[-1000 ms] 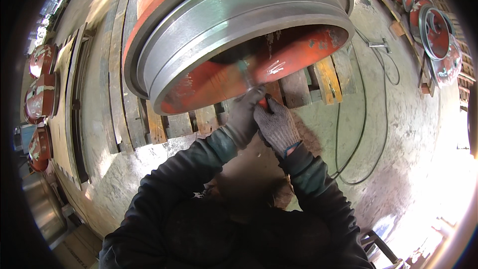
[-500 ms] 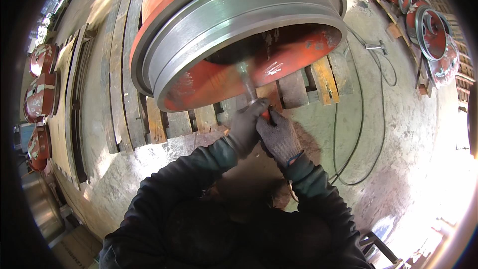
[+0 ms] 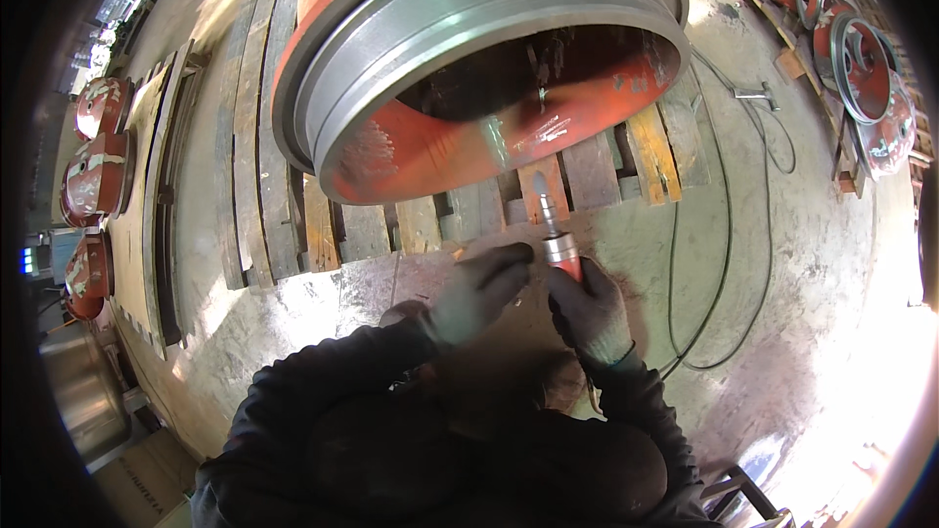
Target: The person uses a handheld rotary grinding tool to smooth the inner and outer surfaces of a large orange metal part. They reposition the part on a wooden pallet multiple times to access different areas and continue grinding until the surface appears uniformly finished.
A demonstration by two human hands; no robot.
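Observation:
In my gloved right hand is a die grinder with a red body, a silver collar and a slim bit pointing away from me. Its tip is outside the big casting, in front of the lower rim. My left hand, also gloved, is off the tool and to its left, fingers stretched out and holding nothing; it is slightly blurred. The casting is round, with a bare machined metal ring and a red-painted hollow inside, tilted toward me. Pale scuffed patches show on the red wall.
A wooden pallet lies under the casting. Black hoses loop over the concrete floor on the right, near a small metal tool. More red castings stand at the left and far right. A metal drum is at lower left.
My left hand has let go of the grinder and moved left. My right hand has drawn the grinder back toward me, so its bit is out of the casting's hollow.

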